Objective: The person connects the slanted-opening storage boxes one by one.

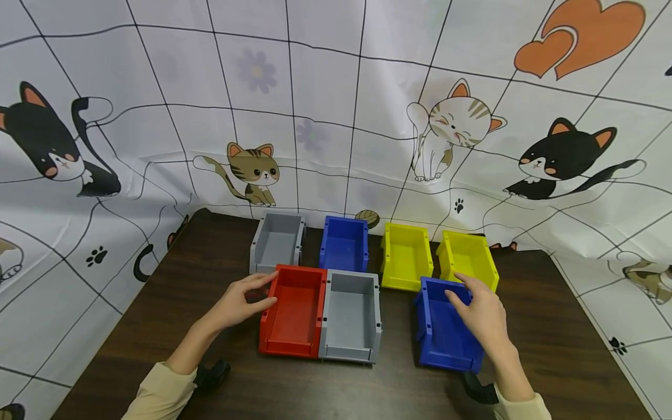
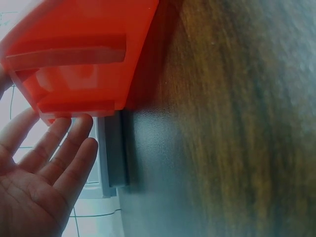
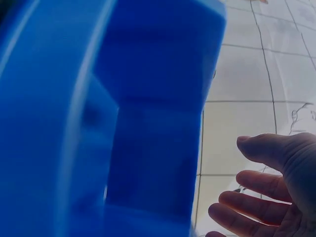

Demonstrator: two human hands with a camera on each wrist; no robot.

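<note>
The left hand (image 1: pixel 236 303) was at the left side of an open red plastic bin (image 1: pixel 294 312), near and left on the dark brown worktop (image 1: pixel 399 391). Its fingers (image 2: pixel 69 148) were spread wide by the bin's far left corner; I could not tell if they pressed it. A grey plastic bin (image 1: pixel 350 315) touched the red one's right side. The right hand (image 1: pixel 484 318) was wide too, at the right side of an open blue plastic bin (image 1: pixel 446 326), near right, with a gap between them. Two yellow plastic bins (image 1: pixel 406 256) stood far right.
</note>
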